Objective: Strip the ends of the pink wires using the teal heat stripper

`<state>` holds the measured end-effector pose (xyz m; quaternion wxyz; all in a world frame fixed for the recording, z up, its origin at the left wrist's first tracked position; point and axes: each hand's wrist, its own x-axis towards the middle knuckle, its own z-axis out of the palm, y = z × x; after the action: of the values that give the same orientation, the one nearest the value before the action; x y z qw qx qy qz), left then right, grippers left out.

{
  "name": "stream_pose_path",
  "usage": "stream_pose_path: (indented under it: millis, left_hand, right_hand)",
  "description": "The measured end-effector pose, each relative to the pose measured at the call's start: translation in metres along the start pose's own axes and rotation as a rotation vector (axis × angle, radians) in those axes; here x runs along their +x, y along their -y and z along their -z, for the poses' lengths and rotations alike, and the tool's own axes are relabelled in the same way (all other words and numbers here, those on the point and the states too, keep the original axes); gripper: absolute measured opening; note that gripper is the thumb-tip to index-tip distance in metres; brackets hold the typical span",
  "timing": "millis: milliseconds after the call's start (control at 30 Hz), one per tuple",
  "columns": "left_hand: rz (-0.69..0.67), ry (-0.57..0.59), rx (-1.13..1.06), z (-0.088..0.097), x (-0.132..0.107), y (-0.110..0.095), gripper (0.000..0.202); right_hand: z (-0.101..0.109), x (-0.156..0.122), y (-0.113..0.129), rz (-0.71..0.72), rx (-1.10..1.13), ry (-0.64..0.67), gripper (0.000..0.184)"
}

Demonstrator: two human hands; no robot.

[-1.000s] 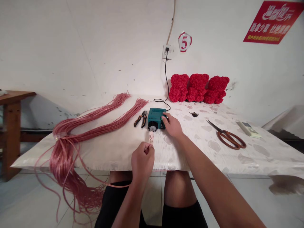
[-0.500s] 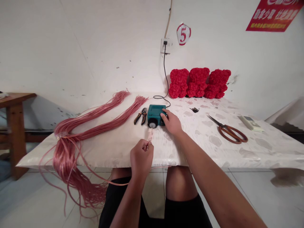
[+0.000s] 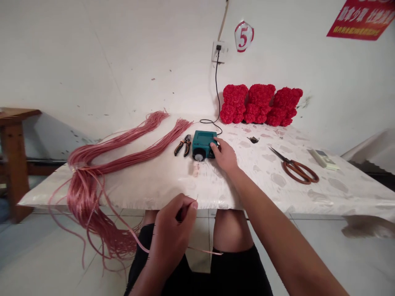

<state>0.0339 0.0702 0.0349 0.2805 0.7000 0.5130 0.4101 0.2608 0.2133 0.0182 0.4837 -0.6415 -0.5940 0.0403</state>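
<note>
My left hand (image 3: 173, 230) is closed in a pinch on a thin pink cord (image 3: 205, 250), in front of the table's near edge. A short, thin end pokes up from the fingertips. One length of the cord runs left toward the bundle, and a loose end trails to the right below the hand. My right hand (image 3: 226, 155) grips the right side of a small teal machine (image 3: 204, 139), its fingers over the top edge. A pale, peach-coloured piece (image 3: 196, 169) hangs at the machine's round front spindle, apart from my left hand.
A long bundle of pink cords (image 3: 129, 158) spills over the table's left edge. Beside the machine lie pliers (image 3: 183, 146). To the right are large scissors (image 3: 298, 170), a pale handheld device (image 3: 324, 159) and a small dark item (image 3: 253, 140). Red flower bears (image 3: 261, 102) stand behind.
My left hand has drawn back from the machine's spindle toward my lap, with the cord in it. The right hand stays on the machine. The view has shifted slightly.
</note>
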Motion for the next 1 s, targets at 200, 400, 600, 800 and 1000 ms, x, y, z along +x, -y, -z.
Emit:
stream_pose_path:
  millis: [200, 400, 600, 800, 1000]
  left_hand:
    - [-0.083, 0.09, -0.077, 0.017, -0.018, 0.004, 0.02]
    - [-0.074, 0.211, -0.068, 0.024, -0.034, 0.016, 0.018]
    - [-0.044, 0.327, -0.04, 0.026, -0.044, 0.024, 0.021]
    - [-0.037, 0.388, 0.014, 0.027, -0.046, 0.026, 0.021]
    - [-0.082, 0.418, 0.037, 0.026, -0.048, 0.026, 0.024]
  right_hand:
    - [0.039, -0.056, 0.042, 0.064, 0.092, 0.036, 0.029]
    - [0.065, -0.164, 0.08, 0.156, 0.436, 0.44, 0.023]
    - [0.051, -0.195, 0.079, 0.168, 0.51, 0.419, 0.018]
    - [0.056, -0.19, 0.075, 0.18, 0.427, 0.441, 0.007]
    - [0.059, -0.197, 0.071, 0.043, 0.483, 0.551, 0.006]
